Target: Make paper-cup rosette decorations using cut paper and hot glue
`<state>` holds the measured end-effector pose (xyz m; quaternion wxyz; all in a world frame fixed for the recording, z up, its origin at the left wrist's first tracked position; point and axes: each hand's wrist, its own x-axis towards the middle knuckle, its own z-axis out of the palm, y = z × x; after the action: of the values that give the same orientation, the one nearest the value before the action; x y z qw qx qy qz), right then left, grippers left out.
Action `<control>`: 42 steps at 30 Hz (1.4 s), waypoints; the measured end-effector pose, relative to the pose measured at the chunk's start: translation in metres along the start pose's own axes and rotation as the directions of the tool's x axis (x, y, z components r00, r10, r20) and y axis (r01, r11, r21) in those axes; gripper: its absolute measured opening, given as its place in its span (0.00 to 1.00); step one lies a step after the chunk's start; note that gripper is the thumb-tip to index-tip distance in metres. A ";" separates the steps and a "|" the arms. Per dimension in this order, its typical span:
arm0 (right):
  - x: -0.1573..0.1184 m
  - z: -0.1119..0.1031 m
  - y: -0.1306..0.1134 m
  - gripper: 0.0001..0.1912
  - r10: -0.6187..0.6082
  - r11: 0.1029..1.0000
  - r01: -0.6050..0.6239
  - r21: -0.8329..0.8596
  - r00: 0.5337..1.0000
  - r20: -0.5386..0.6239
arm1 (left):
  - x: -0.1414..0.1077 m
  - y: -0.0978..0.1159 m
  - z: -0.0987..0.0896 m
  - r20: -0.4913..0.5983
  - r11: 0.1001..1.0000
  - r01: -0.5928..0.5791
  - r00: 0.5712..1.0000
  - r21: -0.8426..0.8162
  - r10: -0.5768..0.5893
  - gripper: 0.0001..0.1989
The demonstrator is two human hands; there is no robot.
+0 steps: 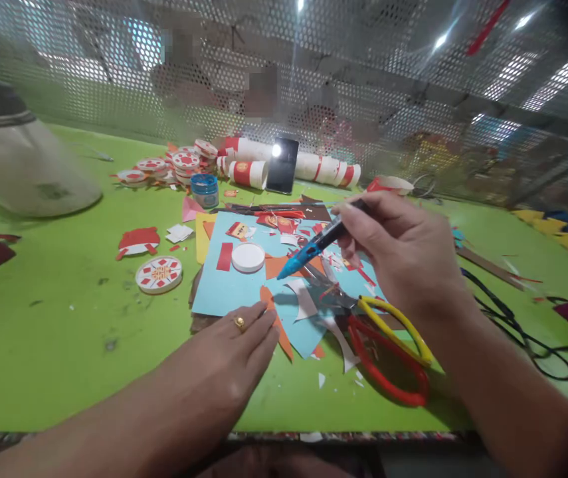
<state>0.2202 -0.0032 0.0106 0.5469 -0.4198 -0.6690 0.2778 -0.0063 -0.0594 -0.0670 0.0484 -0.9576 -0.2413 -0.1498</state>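
Note:
My right hand (403,245) pinches a blue and black pen (321,240), its blue end pointing down and left above light blue paper (218,292). My left hand (234,352), with a ring on one finger, lies flat at the near edge of that paper, touching an orange strip (278,325). Beneath the pen and right hand lie scissors (388,352) with one yellow and one red handle. A white round lid (248,257) rests on the paper beside a red rectangle (224,257). Paper scraps are scattered around the scissors.
A decorated disc (159,274) and a red-and-white cutout (139,241) lie left. Behind are a blue jar (204,190), a leaning phone (282,164), paper cups (248,174) and stacked discs (185,160). A large container (24,166) stands far left; black cord (523,332) lies right.

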 end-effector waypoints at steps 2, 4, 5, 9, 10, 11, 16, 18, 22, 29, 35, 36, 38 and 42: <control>-0.004 0.002 0.001 0.05 0.010 0.999 -0.010 -0.051 1.000 0.007 | -0.004 0.000 -0.001 -0.005 0.999 0.009 1.000 -0.042 -0.010 0.23; -0.008 0.000 0.004 0.05 0.009 0.997 -0.009 -0.077 1.000 -0.003 | -0.006 0.001 -0.001 -0.010 0.996 0.014 1.000 -0.086 -0.015 0.24; -0.009 -0.002 0.006 0.05 0.008 0.997 -0.008 -0.080 1.000 -0.008 | -0.007 0.001 0.000 -0.014 0.995 0.016 1.000 -0.098 -0.018 0.24; -0.012 -0.006 0.012 0.05 0.020 0.999 -0.020 -0.039 1.000 -0.001 | -0.006 0.000 0.002 0.005 0.994 0.001 1.000 -0.109 -0.001 0.26; -0.013 -0.005 0.012 0.05 0.029 0.999 -0.029 -0.039 1.000 0.005 | -0.006 -0.001 0.002 0.009 0.994 0.003 1.000 -0.111 -0.002 0.26; -0.015 -0.004 0.011 0.05 0.039 0.998 -0.038 -0.051 0.999 0.007 | -0.005 -0.002 0.003 0.014 0.994 0.001 1.000 -0.111 0.001 0.26; -0.022 0.005 0.005 0.03 0.031 0.984 -0.024 -0.175 0.999 0.039 | -0.006 -0.001 0.005 -0.003 0.991 0.015 1.000 -0.132 -0.015 0.25; -0.023 0.006 0.004 0.03 0.014 0.979 -0.006 -0.203 0.999 0.037 | -0.007 0.001 0.006 -0.015 0.986 0.053 0.998 -0.161 -0.056 0.25; -0.026 0.004 0.003 0.02 -0.012 0.969 0.018 -0.247 1.000 0.024 | -0.007 0.001 0.007 -0.034 0.975 0.089 0.995 -0.205 -0.098 0.25; -0.030 0.008 0.001 0.03 -0.012 0.967 0.023 -0.255 0.999 0.045 | -0.005 -0.002 0.003 -0.005 0.985 0.036 0.999 -0.168 -0.038 0.26; -0.031 0.010 0.000 0.02 -0.020 0.964 0.040 -0.264 0.997 0.078 | -0.003 0.002 0.000 0.054 0.973 0.110 0.993 -0.202 -0.102 0.24; -0.031 0.010 0.000 0.02 -0.024 0.963 0.046 -0.266 0.996 0.085 | -0.003 0.003 0.000 0.056 0.973 0.112 0.993 -0.200 -0.102 0.24; -0.032 0.010 0.001 0.02 -0.035 0.960 0.058 -0.273 0.995 0.088 | -0.002 0.003 -0.001 0.053 0.974 0.109 0.994 -0.196 -0.100 0.24; -0.033 0.011 0.001 0.02 -0.047 0.956 0.070 -0.286 0.995 0.086 | -0.001 0.004 -0.003 0.041 0.976 0.124 0.992 -0.178 -0.118 0.23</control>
<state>0.2118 -0.0297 -0.0095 0.4613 -0.4640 -0.7352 0.1771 -0.0063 -0.0640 -0.0641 -0.0514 -0.9437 -0.2854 -0.1591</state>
